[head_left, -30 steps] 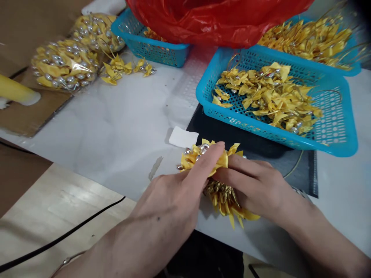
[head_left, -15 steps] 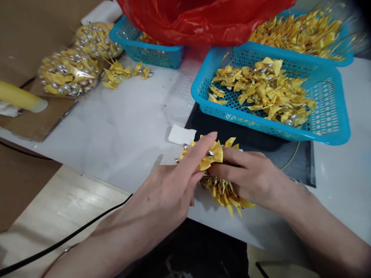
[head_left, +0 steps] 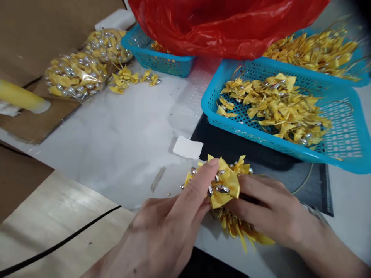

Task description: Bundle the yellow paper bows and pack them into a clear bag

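Both hands grip one bundle of yellow ribbon bows with silver beads at the near edge of the white table. My left hand holds it from the left, index finger stretched over the top bows. My right hand clasps it from the right, fingers around the gold wire stems, with more bows sticking out below the hand. The bundle hovers just above the table beside a dark mat.
A blue basket of loose yellow bows sits just beyond the hands; two more blue baskets stand behind under a red plastic bag. Bagged bows and loose bows lie at the far left by cardboard. A white paper scrap and black cable.
The bundle and both hands sit lower and slightly right in view. My left index finger has slid along the top bows, and one bow now stands up between my fingers.
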`<state>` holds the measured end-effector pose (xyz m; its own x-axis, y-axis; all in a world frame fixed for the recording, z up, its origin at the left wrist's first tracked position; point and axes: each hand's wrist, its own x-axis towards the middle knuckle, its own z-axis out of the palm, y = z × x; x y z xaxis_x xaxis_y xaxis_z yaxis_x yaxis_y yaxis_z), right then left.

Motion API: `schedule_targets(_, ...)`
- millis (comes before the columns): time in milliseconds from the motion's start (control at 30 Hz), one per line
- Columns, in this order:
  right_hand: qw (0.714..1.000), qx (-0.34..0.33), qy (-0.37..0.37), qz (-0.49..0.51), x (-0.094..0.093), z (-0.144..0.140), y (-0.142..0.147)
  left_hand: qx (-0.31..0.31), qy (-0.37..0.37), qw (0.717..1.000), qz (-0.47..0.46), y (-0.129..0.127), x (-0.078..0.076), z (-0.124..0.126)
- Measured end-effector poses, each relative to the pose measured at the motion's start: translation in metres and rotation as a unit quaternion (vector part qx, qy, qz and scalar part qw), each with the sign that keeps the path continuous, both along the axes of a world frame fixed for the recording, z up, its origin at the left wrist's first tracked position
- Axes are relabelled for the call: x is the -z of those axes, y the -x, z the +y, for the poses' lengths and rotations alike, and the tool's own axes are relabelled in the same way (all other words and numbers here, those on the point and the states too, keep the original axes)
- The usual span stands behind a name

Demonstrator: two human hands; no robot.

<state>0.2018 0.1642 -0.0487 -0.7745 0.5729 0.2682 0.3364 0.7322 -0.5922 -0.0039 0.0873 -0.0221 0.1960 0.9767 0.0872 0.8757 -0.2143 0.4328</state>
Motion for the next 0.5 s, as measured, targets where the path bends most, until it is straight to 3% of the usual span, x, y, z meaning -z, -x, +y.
schedule_targets(167,0.997,-0.016,-0.070,0.001,0.003,0.002,-0.003,-0.026,0.003,0.998,0.054,-0.005,-0.010,0.007)
schedule_targets(300,0.995,0.009,-0.094,0.007,0.004,0.003,-0.005,-0.023,0.019,1.000,0.001,-0.010,-0.013,0.014)
schedule_targets(500,0.996,0.021,-0.084,0.011,0.003,0.003,-0.007,-0.025,-0.029,0.999,-0.036,-0.015,-0.010,0.023)
